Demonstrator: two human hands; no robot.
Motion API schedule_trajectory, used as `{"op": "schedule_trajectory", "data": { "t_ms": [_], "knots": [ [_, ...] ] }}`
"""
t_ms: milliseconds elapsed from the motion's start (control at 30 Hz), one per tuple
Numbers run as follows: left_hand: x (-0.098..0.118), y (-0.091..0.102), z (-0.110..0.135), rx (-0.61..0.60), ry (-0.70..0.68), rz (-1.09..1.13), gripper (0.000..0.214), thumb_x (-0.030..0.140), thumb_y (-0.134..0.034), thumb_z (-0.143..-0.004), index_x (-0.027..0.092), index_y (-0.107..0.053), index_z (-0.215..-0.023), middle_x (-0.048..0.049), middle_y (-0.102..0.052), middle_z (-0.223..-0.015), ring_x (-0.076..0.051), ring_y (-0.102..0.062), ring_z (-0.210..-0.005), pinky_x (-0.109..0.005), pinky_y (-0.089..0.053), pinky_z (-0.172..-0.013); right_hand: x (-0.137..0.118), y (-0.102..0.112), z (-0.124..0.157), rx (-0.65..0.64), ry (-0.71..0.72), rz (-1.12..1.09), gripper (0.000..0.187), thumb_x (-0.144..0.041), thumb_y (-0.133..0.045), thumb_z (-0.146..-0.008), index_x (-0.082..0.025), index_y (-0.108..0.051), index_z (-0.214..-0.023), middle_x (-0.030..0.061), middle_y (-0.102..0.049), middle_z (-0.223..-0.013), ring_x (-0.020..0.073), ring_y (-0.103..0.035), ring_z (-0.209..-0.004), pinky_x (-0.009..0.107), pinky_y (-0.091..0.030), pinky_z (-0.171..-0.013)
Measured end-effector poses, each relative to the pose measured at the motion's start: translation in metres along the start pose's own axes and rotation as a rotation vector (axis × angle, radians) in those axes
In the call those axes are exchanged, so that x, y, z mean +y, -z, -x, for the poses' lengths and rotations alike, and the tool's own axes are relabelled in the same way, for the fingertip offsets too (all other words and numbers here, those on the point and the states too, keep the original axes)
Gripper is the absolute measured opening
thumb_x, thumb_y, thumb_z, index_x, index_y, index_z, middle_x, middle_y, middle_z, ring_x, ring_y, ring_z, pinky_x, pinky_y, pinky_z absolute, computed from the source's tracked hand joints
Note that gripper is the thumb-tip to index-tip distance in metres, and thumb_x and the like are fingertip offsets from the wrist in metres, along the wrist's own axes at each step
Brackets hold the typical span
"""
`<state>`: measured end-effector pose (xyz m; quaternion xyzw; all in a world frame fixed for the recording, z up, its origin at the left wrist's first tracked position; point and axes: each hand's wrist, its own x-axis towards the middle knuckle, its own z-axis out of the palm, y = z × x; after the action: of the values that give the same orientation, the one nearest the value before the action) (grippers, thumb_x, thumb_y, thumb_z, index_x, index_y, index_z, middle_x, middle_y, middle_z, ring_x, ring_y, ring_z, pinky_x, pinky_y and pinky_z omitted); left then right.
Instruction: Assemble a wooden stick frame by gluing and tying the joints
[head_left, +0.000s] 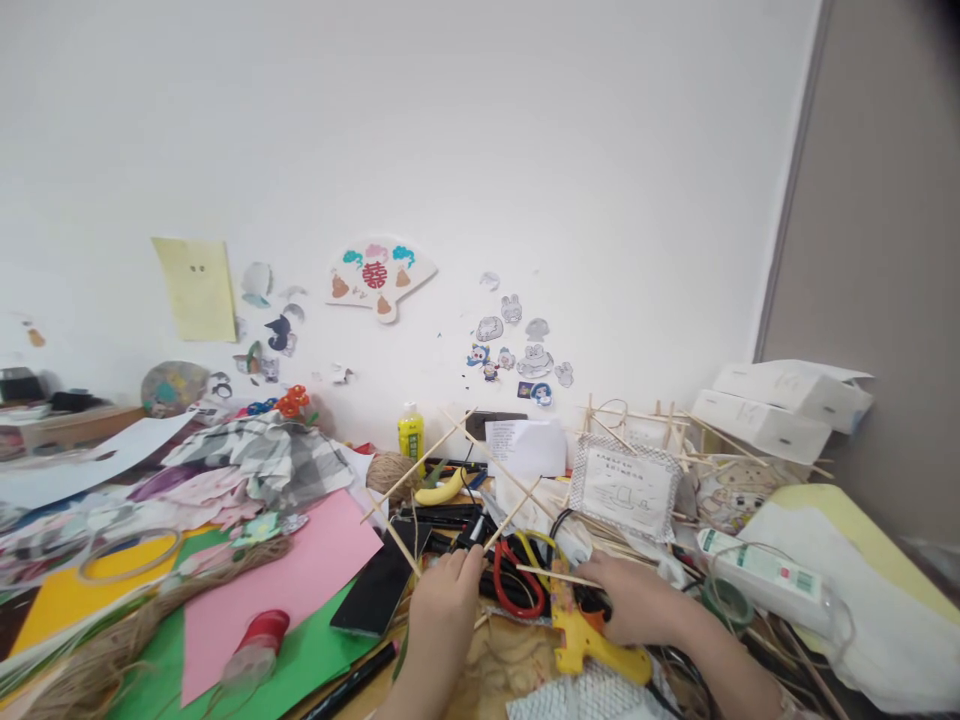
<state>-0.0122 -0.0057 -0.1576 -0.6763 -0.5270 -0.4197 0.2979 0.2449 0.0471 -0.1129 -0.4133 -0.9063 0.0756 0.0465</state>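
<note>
My left hand (448, 592) is closed on the near corner of an open frame of thin wooden sticks (424, 470), held tilted above the clutter. The sticks cross at the frame's corners, their ends sticking out. My right hand (637, 598) is closed, and a single wooden stick (551, 574) points left from its fingertips. A yellow glue gun (581, 640) with an orange trigger lies right beside that hand, partly under the stick; whether the fingers touch it I cannot tell. Between my hands are red-handled scissors (501, 588). A black phone-like slab (379, 590) lies left of my left hand.
Left are pink paper (300, 575), green sheets, a red-topped spool (262, 635) and twine (90, 650). Behind stand a yellow bottle (410, 435), a twine ball (391, 478) and a banana-shaped object (442, 488). Right are a stick-framed sign (624, 488), a white power strip (765, 580) and white boxes (761, 425).
</note>
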Motion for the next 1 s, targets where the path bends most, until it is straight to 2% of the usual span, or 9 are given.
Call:
{"op": "schedule_trajectory", "data": {
  "t_ms": [133,200,300,400,533,667,833,1000],
  "knots": [
    [0.001,0.002,-0.001,0.027,0.148,0.156,0.027,0.029,-0.039,-0.091,0.017,-0.063,-0.086,-0.0057,-0.068,-0.071,-0.017,-0.063,-0.065,-0.024,-0.048,-0.059,-0.004,0.0,0.002,-0.04,0.028,0.047,0.045,-0.019,-0.062,-0.052,-0.021,-0.063,-0.097,0.0059,-0.063,-0.093,0.0253,-0.062,-0.081,0.027,-0.041,-0.061],
    [0.002,0.007,-0.004,0.027,0.23,0.256,0.027,0.031,-0.039,-0.091,0.017,-0.062,-0.09,-0.0064,-0.07,-0.078,-0.016,-0.066,-0.07,-0.024,-0.05,-0.062,-0.007,0.001,0.004,-0.07,0.029,0.062,0.052,-0.026,-0.068,-0.048,-0.02,-0.062,-0.099,0.0063,-0.065,-0.093,0.0266,-0.063,-0.079,0.029,-0.043,-0.061],
    [0.005,0.016,-0.01,0.019,0.334,0.409,0.03,0.034,-0.036,-0.092,0.016,-0.06,-0.092,-0.0031,-0.067,-0.069,-0.014,-0.064,-0.061,-0.021,-0.049,-0.055,-0.016,-0.001,0.005,-0.07,-0.001,0.094,0.055,-0.031,-0.069,-0.051,-0.019,-0.06,-0.104,0.0094,-0.067,-0.094,0.0299,-0.065,-0.083,0.032,-0.046,-0.064],
    [0.01,0.022,-0.015,0.008,0.406,0.544,0.034,0.04,-0.034,-0.091,0.017,-0.058,-0.091,0.0018,-0.059,-0.055,-0.013,-0.057,-0.049,-0.021,-0.046,-0.048,-0.028,-0.001,0.005,-0.038,-0.045,0.138,0.051,-0.026,-0.066,-0.056,-0.015,-0.058,-0.105,0.0135,-0.069,-0.091,0.0328,-0.066,-0.081,0.034,-0.048,-0.063],
    [0.014,0.024,-0.017,-0.016,0.461,0.67,0.035,0.046,-0.037,-0.088,0.018,-0.058,-0.088,0.0022,-0.059,-0.054,-0.013,-0.055,-0.048,-0.021,-0.045,-0.048,-0.047,0.003,0.005,-0.007,-0.073,0.196,0.046,-0.022,-0.067,-0.058,-0.014,-0.059,-0.102,0.015,-0.069,-0.092,0.0339,-0.066,-0.083,0.036,-0.049,-0.066],
    [0.015,0.023,-0.017,-0.034,0.491,0.731,0.035,0.048,-0.038,-0.087,0.019,-0.057,-0.086,0.0024,-0.058,-0.054,-0.013,-0.054,-0.049,-0.022,-0.045,-0.05,-0.061,0.002,0.003,0.031,-0.124,0.263,0.047,-0.006,-0.063,-0.059,-0.008,-0.058,-0.106,0.0225,-0.065,-0.1,0.0352,-0.065,-0.086,0.037,-0.048,-0.067],
    [0.013,0.024,-0.018,-0.022,0.53,0.745,0.036,0.051,-0.038,-0.085,0.019,-0.055,-0.086,0.0026,-0.056,-0.054,-0.014,-0.052,-0.049,-0.023,-0.044,-0.05,-0.052,0.003,-0.002,0.084,-0.144,0.233,0.036,-0.006,-0.064,-0.056,-0.008,-0.064,-0.093,0.0207,-0.067,-0.091,0.0337,-0.066,-0.08,0.034,-0.046,-0.064],
    [0.011,0.021,-0.013,-0.053,0.536,0.744,0.036,0.05,-0.038,-0.087,0.019,-0.056,-0.089,0.0021,-0.057,-0.058,-0.015,-0.054,-0.054,-0.024,-0.045,-0.054,-0.03,0.031,0.006,0.311,-0.105,0.094,0.02,-0.018,-0.057,-0.066,-0.016,-0.063,-0.085,0.0121,-0.067,-0.087,0.029,-0.064,-0.078,0.031,-0.042,-0.063]
  ]
}}
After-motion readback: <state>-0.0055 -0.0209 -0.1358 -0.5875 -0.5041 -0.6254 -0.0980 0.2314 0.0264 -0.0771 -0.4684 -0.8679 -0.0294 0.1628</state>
